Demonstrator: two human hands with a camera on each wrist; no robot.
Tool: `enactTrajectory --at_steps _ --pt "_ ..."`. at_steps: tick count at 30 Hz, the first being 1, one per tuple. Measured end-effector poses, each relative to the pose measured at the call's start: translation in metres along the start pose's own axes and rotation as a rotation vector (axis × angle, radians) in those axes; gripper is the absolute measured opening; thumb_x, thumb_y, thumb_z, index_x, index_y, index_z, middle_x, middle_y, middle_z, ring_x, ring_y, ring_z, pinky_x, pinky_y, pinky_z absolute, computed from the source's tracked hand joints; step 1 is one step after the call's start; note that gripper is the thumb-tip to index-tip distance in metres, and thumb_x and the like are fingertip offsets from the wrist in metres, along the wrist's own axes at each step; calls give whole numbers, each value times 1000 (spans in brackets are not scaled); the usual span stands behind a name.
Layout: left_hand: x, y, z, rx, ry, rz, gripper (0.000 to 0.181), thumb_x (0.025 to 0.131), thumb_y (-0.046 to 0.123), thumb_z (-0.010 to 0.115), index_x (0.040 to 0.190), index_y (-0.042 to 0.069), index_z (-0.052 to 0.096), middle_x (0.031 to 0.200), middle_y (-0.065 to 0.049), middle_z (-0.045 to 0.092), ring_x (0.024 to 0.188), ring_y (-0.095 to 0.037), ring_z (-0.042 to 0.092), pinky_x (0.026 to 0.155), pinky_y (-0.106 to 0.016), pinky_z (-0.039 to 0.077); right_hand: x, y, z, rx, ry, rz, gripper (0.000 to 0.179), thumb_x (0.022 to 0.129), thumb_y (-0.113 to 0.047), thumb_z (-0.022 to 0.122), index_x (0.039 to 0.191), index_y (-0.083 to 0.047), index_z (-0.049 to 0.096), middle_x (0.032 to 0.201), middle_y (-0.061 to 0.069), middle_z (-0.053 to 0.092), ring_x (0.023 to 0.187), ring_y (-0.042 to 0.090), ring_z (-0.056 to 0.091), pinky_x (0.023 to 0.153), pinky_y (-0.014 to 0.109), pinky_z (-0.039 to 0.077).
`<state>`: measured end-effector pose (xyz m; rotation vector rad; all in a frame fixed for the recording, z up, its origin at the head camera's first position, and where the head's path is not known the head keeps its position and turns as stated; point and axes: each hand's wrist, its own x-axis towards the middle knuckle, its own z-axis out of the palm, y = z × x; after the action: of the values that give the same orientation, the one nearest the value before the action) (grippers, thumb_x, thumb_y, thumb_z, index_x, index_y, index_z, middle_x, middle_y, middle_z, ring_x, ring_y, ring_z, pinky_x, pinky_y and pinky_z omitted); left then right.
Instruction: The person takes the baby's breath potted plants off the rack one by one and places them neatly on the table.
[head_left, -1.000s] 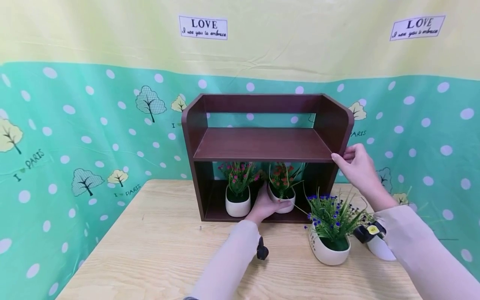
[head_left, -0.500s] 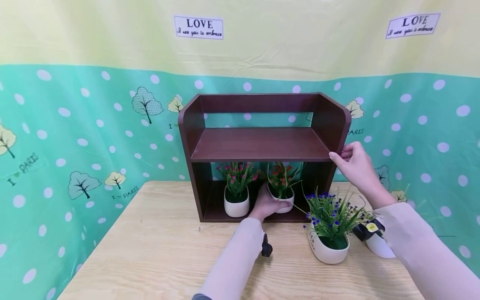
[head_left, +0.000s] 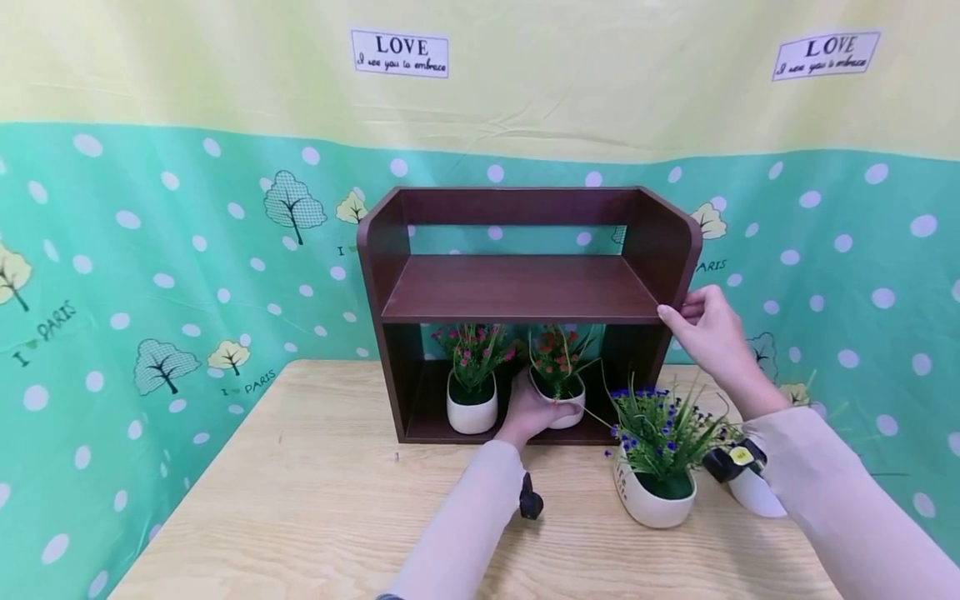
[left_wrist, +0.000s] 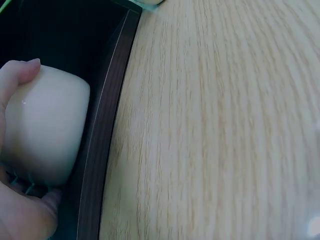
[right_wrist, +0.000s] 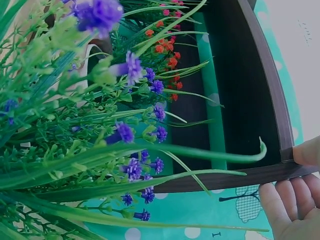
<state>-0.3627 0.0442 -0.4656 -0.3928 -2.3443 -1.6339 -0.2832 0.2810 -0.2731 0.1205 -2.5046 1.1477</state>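
My left hand (head_left: 528, 410) grips a white pot with orange-red artificial flowers (head_left: 558, 412) from its left side, thumb across the front. This pot is inside the lower compartment of a dark brown wooden shelf (head_left: 517, 287). In the left wrist view, the white pot (left_wrist: 47, 125) sits between thumb and fingers, close behind the shelf's front edge. My right hand (head_left: 712, 337) pinches the shelf's right side panel at mid-height. The right wrist view has the thumb on one face of the panel (right_wrist: 285, 171) and the fingers on the other. A white pot with pink flowers (head_left: 472, 408) stands left of my left hand.
On the wooden table (head_left: 315, 500), a white pot with blue-purple flowers (head_left: 656, 500) stands in front of the shelf's right end. Another white pot (head_left: 756, 493) is partly hidden behind my right wrist. A patterned curtain (head_left: 187, 275) hangs behind.
The pot with orange-red flowers has shifted slightly left with my left hand round it. My right hand keeps its place on the panel. The head view has shifted a little.
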Motion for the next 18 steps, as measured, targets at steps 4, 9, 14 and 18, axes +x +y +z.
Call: enactTrajectory --at_steps 4,9,14,18 --pt "-1 -1 -2 0 16 48 86 58 28 96 131 6 55 121 -9 63 114 -24 59 99 -33 46 1 -1 0 -3 -2 -3 60 101 -44 55 127 6 37 116 22 49 104 36 54 70 24 46" --pt "-5 0 -6 13 -24 -25 95 61 31 96 140 9 48 134 -9 54 125 -25 50 105 -34 40 0 -1 0 -4 -4 -1 60 101 -44 55 127 6 37 117 22 49 103 35 54 69 23 46" --pt "-8 3 -10 -5 -71 -62 99 63 33 95 145 10 44 141 -10 48 131 -27 43 108 -37 38 -1 1 0 -2 -9 5 60 101 -45 55 127 6 37 116 21 49 103 35 54 69 24 46" --pt "-8 5 -15 -20 -69 9 87 62 31 96 136 13 53 131 -5 58 123 -22 52 104 -36 42 0 0 1 -1 -7 -2 61 100 -46 55 127 6 37 116 21 49 103 35 55 70 25 46"
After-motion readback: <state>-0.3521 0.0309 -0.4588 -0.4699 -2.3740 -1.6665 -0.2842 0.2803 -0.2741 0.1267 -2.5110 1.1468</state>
